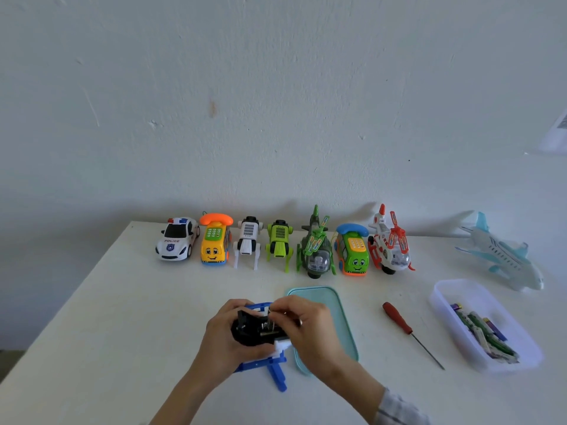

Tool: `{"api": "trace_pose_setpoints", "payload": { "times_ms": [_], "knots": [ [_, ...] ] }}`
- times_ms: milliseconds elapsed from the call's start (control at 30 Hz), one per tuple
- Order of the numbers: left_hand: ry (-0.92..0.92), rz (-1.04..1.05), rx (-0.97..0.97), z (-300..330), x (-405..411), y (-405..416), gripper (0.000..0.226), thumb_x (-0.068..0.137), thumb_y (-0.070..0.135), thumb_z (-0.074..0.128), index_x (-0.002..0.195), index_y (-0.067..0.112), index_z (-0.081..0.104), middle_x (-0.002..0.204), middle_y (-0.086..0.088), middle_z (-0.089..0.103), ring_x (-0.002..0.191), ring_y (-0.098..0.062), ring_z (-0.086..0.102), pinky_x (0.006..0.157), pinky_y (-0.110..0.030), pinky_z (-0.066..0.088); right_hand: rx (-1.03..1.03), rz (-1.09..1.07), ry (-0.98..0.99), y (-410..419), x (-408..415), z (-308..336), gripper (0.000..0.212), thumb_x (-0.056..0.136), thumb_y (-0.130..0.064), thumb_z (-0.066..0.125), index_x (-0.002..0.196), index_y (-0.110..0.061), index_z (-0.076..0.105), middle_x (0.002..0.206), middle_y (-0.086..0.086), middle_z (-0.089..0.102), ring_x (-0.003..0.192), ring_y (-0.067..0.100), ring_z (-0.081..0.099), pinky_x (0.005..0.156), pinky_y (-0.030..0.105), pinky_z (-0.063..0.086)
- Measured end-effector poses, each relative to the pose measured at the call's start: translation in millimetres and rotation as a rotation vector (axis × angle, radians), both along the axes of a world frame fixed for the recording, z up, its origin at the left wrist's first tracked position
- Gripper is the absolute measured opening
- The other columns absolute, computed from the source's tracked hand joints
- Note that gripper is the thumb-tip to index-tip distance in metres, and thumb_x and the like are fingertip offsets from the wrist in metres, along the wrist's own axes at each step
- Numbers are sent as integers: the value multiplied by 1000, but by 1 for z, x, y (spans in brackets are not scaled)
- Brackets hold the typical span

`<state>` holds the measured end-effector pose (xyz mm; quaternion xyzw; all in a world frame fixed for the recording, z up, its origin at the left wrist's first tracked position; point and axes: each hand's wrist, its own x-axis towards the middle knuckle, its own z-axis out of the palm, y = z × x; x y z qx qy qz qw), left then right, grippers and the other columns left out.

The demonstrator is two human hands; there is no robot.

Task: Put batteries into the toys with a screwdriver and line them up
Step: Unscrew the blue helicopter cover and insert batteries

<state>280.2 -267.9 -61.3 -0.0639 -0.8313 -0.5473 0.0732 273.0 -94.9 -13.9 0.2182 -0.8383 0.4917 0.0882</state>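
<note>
- I have the left hand (228, 338) wrapped around a blue toy (267, 363), turned belly-up at about 6 o'clock on the bench (107, 317); its black underside with the open battery bay faces me.
- My right hand (306, 323) pinches down at that bay, fingertips curled on what looks like a battery (270, 333) going in; I cannot tell whether it is fully seated.
- The red-handled screwdriver (408, 329) lies untouched at 3 o'clock, tip pointing toward me, well apart from both hands.
- Further out at 3 o'clock, a clear tub (441, 302) holds the spare batteries (481, 332). A teal lid (346, 332) lies just beside the right hand.
- Along 12 o'clock, seven toys stand in a row, from the police car (176, 240) to the white-and-red helicopter (389, 243); I judge these finished.
- A pale blue plane (503, 256) sits at 2 o'clock, outside the row, probably waiting its turn.
- Left to do, by my reckoning: close and screw this cover, place the blue toy in line, then handle the plane.
</note>
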Motion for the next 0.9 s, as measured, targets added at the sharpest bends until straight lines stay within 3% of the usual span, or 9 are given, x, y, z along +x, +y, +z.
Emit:
{"api": "trace_pose_setpoints", "payload": {
  "times_ms": [200, 367, 467, 567, 667, 733, 800, 867, 900],
  "knots": [
    [48, 1, -46, -2, -3, 0, 63, 36, 52, 82, 94, 61, 58, 102, 17, 61, 94, 1, 61, 82, -12, 49, 523, 256, 515, -2, -4, -16, 18, 83, -1, 49, 89, -8, 65, 84, 3, 63, 72, 17, 53, 63, 23, 47],
    [64, -29, -72, -3, -4, -1, 62, 39, 54, 81, 96, 62, 59, 105, 23, 60, 97, 3, 60, 82, -6, 46, 607, 262, 595, 1, -6, -25, 29, 93, -4, 38, 89, -7, 67, 84, 4, 62, 75, 20, 54, 65, 29, 50],
    [49, -42, -68, -4, -5, -5, 62, 39, 59, 82, 97, 59, 61, 104, 19, 61, 98, 2, 61, 83, -6, 46, 585, 234, 557, 5, -4, -31, 38, 98, -5, 30, 98, -8, 68, 89, 4, 61, 80, 20, 53, 71, 27, 49],
    [27, -39, -50, -2, -6, -5, 58, 36, 63, 84, 90, 46, 69, 106, 14, 61, 97, -2, 62, 84, -14, 50, 572, 186, 513, 11, -1, -37, 29, 86, -1, 45, 101, -10, 67, 94, 3, 59, 86, 19, 49, 75, 27, 49],
    [28, -39, -58, -2, -4, -4, 69, 35, 75, 80, 93, 40, 70, 106, 13, 60, 97, -3, 62, 85, -15, 50, 543, 166, 433, 10, 3, -38, 35, 81, -1, 44, 102, -13, 69, 97, 0, 58, 89, 16, 48, 77, 23, 48],
    [9, -27, -52, 1, -2, -5, 66, 33, 71, 84, 89, 38, 72, 106, 15, 61, 97, -4, 63, 85, -20, 53, 437, 121, 312, 9, 5, -36, 34, 81, -4, 47, 103, -16, 69, 104, -7, 55, 95, 11, 47, 80, 17, 44],
    [8, -11, -29, 5, 0, -5, 63, 33, 66, 87, 88, 40, 72, 104, 18, 63, 97, -4, 64, 84, -21, 54, 229, 33, 138, 15, 9, -31, 24, 86, -26, 59, 109, -22, 64, 117, -16, 47, 109, 2, 43, 88, 10, 38],
    [22, -4, 6, 13, 3, -5, 63, 32, 59, 90, 90, 44, 71, 104, 19, 65, 97, -6, 65, 83, -18, 54, 122, -36, 26, 24, 17, -23, 50, 76, -55, 66, 120, -38, 51, 132, -21, 35, 124, -4, 31, 96, 5, 30],
    [25, -8, 27, 19, 4, -4, 62, 32, 55, 92, 89, 44, 72, 104, 18, 66, 97, -7, 66, 82, -18, 54, 101, -52, -15, 30, 21, -19, 60, 71, -59, 70, 123, -43, 45, 136, -22, 29, 127, -7, 26, 98, 2, 26]
  ]
}}
